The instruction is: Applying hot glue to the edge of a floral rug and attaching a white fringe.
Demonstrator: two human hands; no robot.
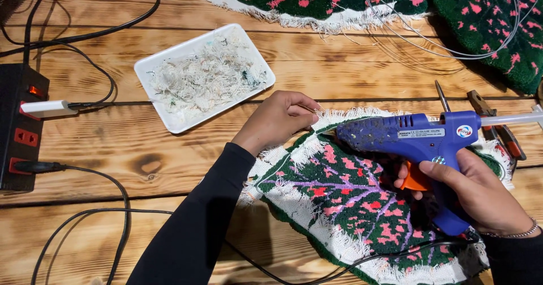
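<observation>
Black-sleeved forearms fill the bottom of the frame, both reaching up to the leaf-shaped tufted piece point(350, 206) at lower centre on the wooden table point(317, 70). Its fringed white backing is being folded over at the upper edge. The right hand point(475, 197) is wrapped closed around the grip of the blue glue gun point(413, 141), one finger on the orange trigger, the nozzle pointing left. The left hand point(277, 121) is curled, fingertips pinching the fringe just beside that nozzle. Hot glue could catch those fingertips, being so near the tip, or smear onto the pile. Loose black cables point(102, 217) near the elbows could snag. A white tray point(164, 64) of trimmings sits upper left.
</observation>
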